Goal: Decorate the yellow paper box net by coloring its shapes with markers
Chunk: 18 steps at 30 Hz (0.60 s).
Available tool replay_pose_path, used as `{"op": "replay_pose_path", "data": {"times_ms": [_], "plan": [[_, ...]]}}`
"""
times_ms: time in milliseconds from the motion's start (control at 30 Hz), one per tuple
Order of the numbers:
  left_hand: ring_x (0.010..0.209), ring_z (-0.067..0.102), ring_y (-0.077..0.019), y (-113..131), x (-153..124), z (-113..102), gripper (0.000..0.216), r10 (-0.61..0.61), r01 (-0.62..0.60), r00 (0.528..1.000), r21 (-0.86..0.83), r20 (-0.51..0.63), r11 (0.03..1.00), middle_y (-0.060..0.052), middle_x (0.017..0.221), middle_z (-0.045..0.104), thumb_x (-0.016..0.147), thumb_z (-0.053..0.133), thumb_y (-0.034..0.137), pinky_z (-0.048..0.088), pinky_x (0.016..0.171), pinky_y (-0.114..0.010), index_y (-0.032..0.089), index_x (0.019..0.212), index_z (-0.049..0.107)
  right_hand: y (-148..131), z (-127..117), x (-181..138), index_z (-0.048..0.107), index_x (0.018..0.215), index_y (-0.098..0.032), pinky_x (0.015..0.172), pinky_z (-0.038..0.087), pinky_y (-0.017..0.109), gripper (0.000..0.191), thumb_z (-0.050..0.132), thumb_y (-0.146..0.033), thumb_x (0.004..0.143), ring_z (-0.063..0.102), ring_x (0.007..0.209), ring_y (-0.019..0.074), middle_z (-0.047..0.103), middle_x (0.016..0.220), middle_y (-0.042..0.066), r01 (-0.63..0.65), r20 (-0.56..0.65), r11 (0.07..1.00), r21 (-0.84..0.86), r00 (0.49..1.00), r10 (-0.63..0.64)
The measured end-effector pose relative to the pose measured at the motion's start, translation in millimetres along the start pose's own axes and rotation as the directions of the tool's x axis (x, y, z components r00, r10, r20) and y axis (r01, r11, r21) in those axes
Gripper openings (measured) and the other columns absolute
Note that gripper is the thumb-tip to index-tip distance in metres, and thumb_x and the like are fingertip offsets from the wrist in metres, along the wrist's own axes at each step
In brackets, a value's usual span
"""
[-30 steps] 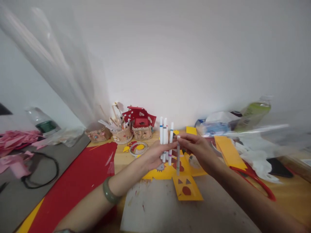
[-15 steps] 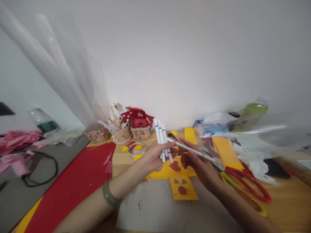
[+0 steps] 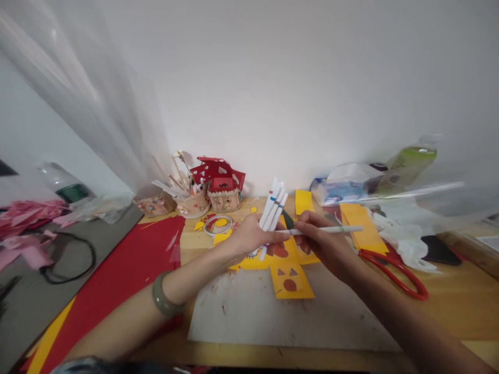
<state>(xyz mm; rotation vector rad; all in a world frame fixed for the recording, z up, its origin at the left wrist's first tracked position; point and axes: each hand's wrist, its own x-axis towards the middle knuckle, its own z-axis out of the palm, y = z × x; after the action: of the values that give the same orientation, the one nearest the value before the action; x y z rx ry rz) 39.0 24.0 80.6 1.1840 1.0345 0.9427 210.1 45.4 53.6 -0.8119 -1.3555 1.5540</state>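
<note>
My left hand (image 3: 255, 235) is wrapped round a bundle of several white marker pens (image 3: 272, 209) with coloured bands, which lean to the upper right. One more white marker (image 3: 339, 229), with a green band, lies nearly level in the fingers of my right hand (image 3: 317, 236). Its inner end meets the fingers of my left hand. Below both hands is a yellow paper cutout (image 3: 303, 289) with brown shapes like a face and a red heart, partly covered by my hands. It rests on a greyish-white board (image 3: 241, 317).
Red-handled scissors (image 3: 405, 278) and folded yellow paper (image 3: 364, 231) lie to the right, near a tissue pack (image 3: 343, 184) and a green bottle (image 3: 409, 166). Decorated pots (image 3: 195, 203) and a tape roll (image 3: 218, 225) stand left. Red paper (image 3: 128, 275) covers the left side.
The marker bundle has swung from leaning left to leaning right. The single marker in my right hand has turned from slanting to nearly level. The yellow scissor handle no longer shows.
</note>
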Motion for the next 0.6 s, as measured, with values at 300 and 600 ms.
{"op": "replay_pose_path", "data": {"times_ms": [300,600], "plan": [[0.046,0.050,-0.0063,17,-12,9,0.014,0.017,-0.067,0.989,0.351,0.144,0.934,0.005,0.051,0.053,0.076,0.061,0.025,0.038,0.044,-0.017,0.015,0.067,0.055,-12,-2,-11,0.049,0.061,-0.019,0.042,0.031,0.019,0.025,0.066,-0.030,0.076,0.046,0.045,0.0065,0.055,0.053,-0.005,-0.011,0.059,0.995,-0.104,0.998,0.017],[0.038,0.044,-0.0064,-16,-20,-46,0.021,-0.142,0.154,0.987,0.199,-0.074,0.968,0.005,0.046,0.052,0.070,0.067,0.032,0.034,0.039,-0.018,0.014,0.071,0.056,-19,-63,-37,0.047,0.053,-0.022,0.037,0.018,0.024,0.031,0.061,-0.034,0.078,0.030,0.038,0.0073,0.042,0.046,-0.005,0.047,-0.345,0.994,-0.097,0.936,-0.078]]}}
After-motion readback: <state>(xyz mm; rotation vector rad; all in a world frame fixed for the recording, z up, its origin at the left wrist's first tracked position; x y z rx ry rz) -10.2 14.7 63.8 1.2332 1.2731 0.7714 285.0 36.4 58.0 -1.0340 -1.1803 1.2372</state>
